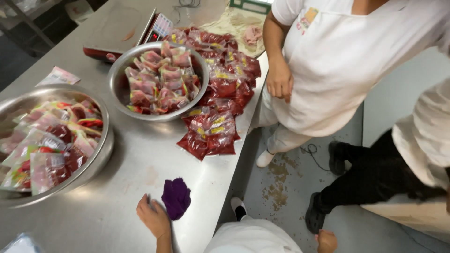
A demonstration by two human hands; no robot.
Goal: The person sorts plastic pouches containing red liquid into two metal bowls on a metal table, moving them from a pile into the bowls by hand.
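While the left hand [153, 216] rests flat on the steel table [117, 187], fingers loosely spread and holding nothing, a purple cloth [176, 197] lies touching it at two o'clock. Right hand [326, 241] hangs at five o'clock beside the table, curled; its grip cannot be told.

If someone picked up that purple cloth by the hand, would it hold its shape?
Probably not. The purple cloth lies bunched in soft folds on the steel table, so it likely flops and weighs little. Pushed, it would probably slide rather than roll.
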